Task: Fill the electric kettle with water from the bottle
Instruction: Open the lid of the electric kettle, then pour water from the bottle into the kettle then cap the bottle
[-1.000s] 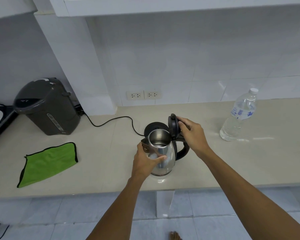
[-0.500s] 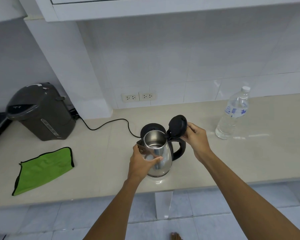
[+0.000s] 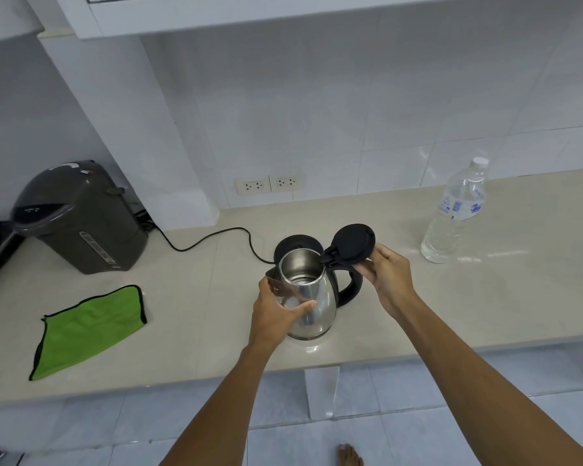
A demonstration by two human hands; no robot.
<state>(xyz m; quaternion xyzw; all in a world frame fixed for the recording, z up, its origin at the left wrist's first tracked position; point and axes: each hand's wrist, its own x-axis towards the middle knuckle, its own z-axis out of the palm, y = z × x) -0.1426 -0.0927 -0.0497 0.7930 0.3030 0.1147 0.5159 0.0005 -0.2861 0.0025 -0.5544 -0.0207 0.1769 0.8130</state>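
Observation:
A steel electric kettle [image 3: 320,297] with a black handle stands near the front edge of the beige counter [image 3: 199,297], just in front of its black base [image 3: 293,245]. Its black lid [image 3: 354,243] is swung back and the mouth is uncovered. My left hand [image 3: 276,311] wraps the kettle's body below the spout. My right hand [image 3: 389,275] pinches the lid's edge, to the right of the handle. A clear water bottle [image 3: 455,216] with a white cap stands upright at the back right, apart from both hands.
A dark hot-water dispenser [image 3: 81,216] stands at the back left. A green cloth [image 3: 88,327] lies in front of it. The base's black cord [image 3: 212,235] runs left along the wall. Wall sockets [image 3: 270,183] sit behind. A bare foot [image 3: 349,455] shows on the tiled floor.
My right hand has swung the lid from upright further back to fully open. My left hand has stayed on the kettle's body. The camera has tilted slightly.

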